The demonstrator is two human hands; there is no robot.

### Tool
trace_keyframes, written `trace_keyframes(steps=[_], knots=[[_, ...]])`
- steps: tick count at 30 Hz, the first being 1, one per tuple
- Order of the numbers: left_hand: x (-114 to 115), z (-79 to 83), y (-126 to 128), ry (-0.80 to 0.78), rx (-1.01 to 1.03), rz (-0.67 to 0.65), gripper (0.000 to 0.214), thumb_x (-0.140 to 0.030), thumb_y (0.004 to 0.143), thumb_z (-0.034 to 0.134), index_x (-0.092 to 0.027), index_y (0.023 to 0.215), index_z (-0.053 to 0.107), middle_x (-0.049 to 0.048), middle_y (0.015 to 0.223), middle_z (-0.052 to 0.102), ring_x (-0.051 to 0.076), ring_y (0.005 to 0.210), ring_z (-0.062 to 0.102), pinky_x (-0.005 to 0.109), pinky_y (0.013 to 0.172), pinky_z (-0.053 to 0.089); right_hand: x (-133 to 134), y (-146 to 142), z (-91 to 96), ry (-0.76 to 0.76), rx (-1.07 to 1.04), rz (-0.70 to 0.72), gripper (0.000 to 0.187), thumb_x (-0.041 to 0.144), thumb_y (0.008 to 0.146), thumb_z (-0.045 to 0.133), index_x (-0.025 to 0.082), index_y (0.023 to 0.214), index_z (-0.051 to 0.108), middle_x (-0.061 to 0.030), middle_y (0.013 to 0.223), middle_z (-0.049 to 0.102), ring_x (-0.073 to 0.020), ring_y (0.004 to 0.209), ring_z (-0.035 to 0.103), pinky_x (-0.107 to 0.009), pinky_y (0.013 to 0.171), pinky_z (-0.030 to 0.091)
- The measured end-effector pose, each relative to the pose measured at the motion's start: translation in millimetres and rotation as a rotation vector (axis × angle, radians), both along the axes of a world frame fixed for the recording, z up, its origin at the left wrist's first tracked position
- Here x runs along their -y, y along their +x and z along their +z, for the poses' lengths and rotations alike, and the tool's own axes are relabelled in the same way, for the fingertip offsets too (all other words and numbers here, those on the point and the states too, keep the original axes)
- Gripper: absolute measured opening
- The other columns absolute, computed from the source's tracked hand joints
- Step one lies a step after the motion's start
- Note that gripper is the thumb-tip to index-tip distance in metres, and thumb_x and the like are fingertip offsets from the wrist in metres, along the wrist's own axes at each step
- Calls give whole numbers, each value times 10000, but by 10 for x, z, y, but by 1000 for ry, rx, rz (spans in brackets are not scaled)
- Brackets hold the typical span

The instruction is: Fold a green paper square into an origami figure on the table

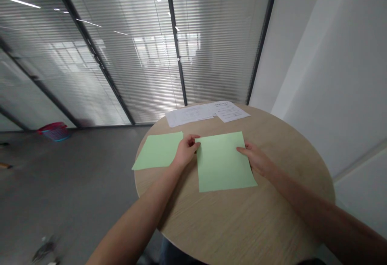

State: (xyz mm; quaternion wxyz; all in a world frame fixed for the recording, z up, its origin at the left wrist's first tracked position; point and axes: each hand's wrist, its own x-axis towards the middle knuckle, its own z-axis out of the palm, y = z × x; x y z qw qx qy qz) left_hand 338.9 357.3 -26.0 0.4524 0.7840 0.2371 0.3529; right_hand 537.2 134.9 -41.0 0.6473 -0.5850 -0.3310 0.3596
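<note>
Two light green square sheets lie on a round wooden table. The nearer green sheet is flat in the middle, between my hands. My left hand has its fingers curled and pinches that sheet's top left corner. My right hand rests on the sheet's right edge, fingers pressed onto the paper. The second green sheet lies just left of my left hand, near the table's left rim, untouched.
White printed papers lie at the table's far edge. Behind it stand glass partitions with blinds; a white wall runs along the right. On the grey floor at left sits a red and blue basket.
</note>
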Motion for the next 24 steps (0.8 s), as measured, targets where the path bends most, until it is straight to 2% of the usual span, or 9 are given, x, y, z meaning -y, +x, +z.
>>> trace_keyframes(steps=[3, 9, 12, 14, 15, 17, 20, 24], knots=[[-10, -2, -7, 10, 30, -1, 304, -245, 784, 658, -171, 1072, 723, -44, 679, 500, 129, 608, 501, 248, 591, 398, 9, 51, 28, 42, 60, -27, 383, 433, 819, 732, 263, 1160, 687, -92, 1219, 768, -290, 1033, 743, -428, 866, 600], [89, 57, -61, 85, 19, -81, 140, -209, 810, 633, -177, 920, 714, 32, 793, 667, 163, 695, 618, 279, 654, 481, 28, 185, 9, 43, 272, -38, 283, 381, 738, 805, 233, 954, 696, -79, 979, 782, -267, 895, 738, -441, 841, 587], [177, 145, -174, 130, -12, -155, 108, -172, 814, 619, -188, 872, 708, 76, 973, 739, 199, 844, 691, 331, 779, 542, 89, 214, 24, 57, 393, 4, 195, 352, 714, 805, 236, 798, 673, -80, 1036, 776, -266, 981, 726, -452, 918, 562], [247, 227, -284, 176, -39, -211, 100, -143, 785, 652, -201, 844, 708, 71, 1060, 743, 226, 1006, 699, 377, 939, 533, 154, 215, 57, 68, 457, 30, 148, 314, 718, 785, 238, 744, 660, -78, 1078, 772, -270, 1052, 712, -458, 972, 537], [286, 270, -343, 217, -62, -254, 146, -124, 768, 671, -209, 878, 715, 66, 1095, 742, 238, 1074, 688, 403, 1008, 511, 187, 211, 78, 74, 493, 34, 114, 280, 721, 771, 241, 742, 666, -75, 1080, 771, -272, 1072, 705, -461, 993, 524], [371, 348, -455, 442, -161, -373, 317, -155, 826, 669, -230, 1133, 689, 80, 1231, 711, 255, 1172, 659, 466, 1073, 488, 241, 187, 123, 103, 628, 22, 62, 206, 749, 723, 247, 771, 682, -70, 1075, 771, -266, 1069, 704, -457, 998, 515], [507, 402, -556, 698, -259, -463, 588, -340, 874, 743, -230, 1416, 545, 150, 1452, 593, 321, 1352, 553, 547, 1145, 432, 280, 124, 180, 187, 963, -1, 146, 122, 819, 630, 259, 834, 675, -61, 1089, 775, -249, 1032, 717, -437, 956, 536], [663, 344, -545, 874, -379, -539, 766, -555, 850, 767, -231, 1486, 491, 179, 1522, 533, 376, 1387, 519, 609, 1199, 344, 296, 68, 223, 218, 1207, 117, 191, 90, 865, 587, 263, 842, 664, -63, 1155, 762, -254, 1116, 694, -449, 987, 533]])
